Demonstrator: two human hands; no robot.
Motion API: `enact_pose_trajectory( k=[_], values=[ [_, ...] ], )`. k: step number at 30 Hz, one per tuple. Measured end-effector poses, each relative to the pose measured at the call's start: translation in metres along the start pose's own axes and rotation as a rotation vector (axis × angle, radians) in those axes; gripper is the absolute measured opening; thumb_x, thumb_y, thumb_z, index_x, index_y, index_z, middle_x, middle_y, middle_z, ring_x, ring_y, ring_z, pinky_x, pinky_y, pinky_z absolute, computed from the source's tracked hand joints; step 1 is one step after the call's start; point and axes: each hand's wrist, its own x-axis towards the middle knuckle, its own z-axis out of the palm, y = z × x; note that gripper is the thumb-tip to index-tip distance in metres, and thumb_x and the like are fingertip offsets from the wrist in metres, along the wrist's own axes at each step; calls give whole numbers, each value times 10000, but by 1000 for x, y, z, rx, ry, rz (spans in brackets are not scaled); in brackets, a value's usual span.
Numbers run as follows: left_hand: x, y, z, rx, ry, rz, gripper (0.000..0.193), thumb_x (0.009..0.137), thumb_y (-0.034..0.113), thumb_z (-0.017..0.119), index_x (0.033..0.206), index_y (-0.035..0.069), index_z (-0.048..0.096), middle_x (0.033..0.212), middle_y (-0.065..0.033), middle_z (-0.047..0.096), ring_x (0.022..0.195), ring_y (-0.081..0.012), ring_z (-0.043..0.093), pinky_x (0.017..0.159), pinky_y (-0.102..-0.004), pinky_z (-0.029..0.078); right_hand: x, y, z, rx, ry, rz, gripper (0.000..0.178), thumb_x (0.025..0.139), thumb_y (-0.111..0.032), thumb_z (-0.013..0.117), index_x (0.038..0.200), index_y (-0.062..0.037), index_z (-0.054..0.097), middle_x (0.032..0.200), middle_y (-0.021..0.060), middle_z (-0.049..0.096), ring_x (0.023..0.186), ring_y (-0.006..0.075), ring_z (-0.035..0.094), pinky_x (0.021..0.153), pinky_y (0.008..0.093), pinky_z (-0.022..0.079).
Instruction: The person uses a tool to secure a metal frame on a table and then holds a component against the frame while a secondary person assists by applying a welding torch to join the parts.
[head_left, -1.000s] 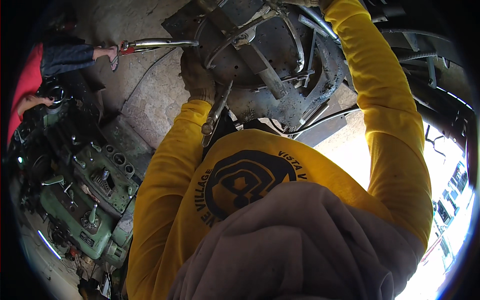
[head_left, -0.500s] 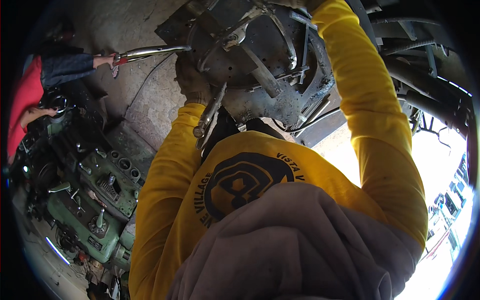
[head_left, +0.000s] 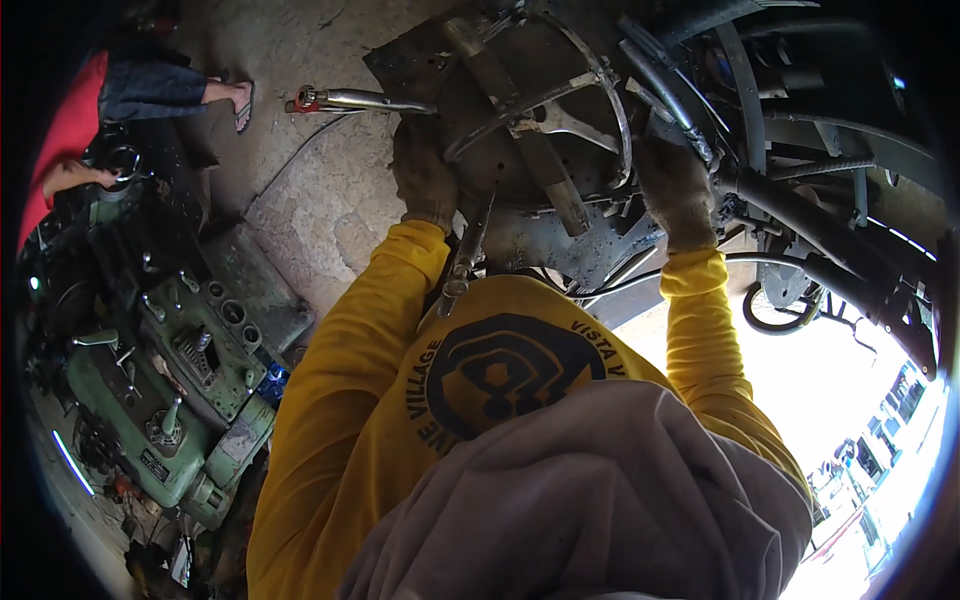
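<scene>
Both my hands wear dark work gloves at a dark steel plate (head_left: 575,250) with holes and metal pieces on it. My left hand (head_left: 424,175) is closed on the plate's left edge, fingertips in shadow. My right hand (head_left: 678,190) lies at the right side, beside dark bars; its fingers are hidden in shade. A flat bar (head_left: 540,165) crosses the plate, with a curved metal rod (head_left: 620,110) arching over it. From the left edge sticks a shiny tapered tube (head_left: 375,100) with a red piece at its outer end. A similar tube (head_left: 462,265) points toward my body.
At left stands a green lathe-like machine (head_left: 130,420) with levers and knobs. Beyond it a person in red (head_left: 75,140) has a hand on a round part. A cable (head_left: 285,160) runs over the floor. Pipes (head_left: 810,225) and a bicycle wheel (head_left: 780,308) are at right.
My right hand has come from the far edge down to the plate's right side. The plate has turned and shifted right in view, with my left hand still at its left edge.
</scene>
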Motion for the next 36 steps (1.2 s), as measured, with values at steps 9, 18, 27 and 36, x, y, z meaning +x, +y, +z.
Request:
enact_pose_trajectory(
  k=[9, 18, 27, 36],
  values=[
    [1, 2, 2, 53, 59, 154, 440, 1009, 113, 498, 1435, 6, 502, 1399, -263, 540, 1271, -446, 548, 1100, -468, 452, 58, 0, -43, -15, 65, -344, 286, 914, -370, 757, 892, -88, 798, 787, 135, 748, 684, 280, 716, 685, 373, 554],
    [-1, -14, 3, -102, 12, -11, 444, 1045, 164, 524, 1460, 12, 492, 1432, -256, 528, 1316, -430, 524, 1117, -465, 440, 112, -30, -63, -286, -15, -745, 268, 933, -352, 688, 950, -98, 774, 842, 120, 744, 849, 326, 727, 758, 432, 563],
    [-4, -5, -4, 145, 31, 127, 439, 1029, 144, 548, 1454, 42, 514, 1447, -272, 511, 1328, -456, 508, 1121, -482, 440, 122, -69, -76, -178, -20, -569, 321, 791, -354, 802, 991, -104, 782, 763, 170, 678, 658, 316, 622, 632, 440, 501],
    [0, 4, -1, 94, 99, 171, 395, 1017, 174, 591, 1386, 35, 569, 1380, -259, 564, 1239, -449, 572, 1035, -490, 487, 162, -70, -62, -318, 48, -898, 405, 789, -449, 793, 1040, -132, 783, 878, 157, 745, 807, 350, 724, 700, 428, 561]
  ],
)
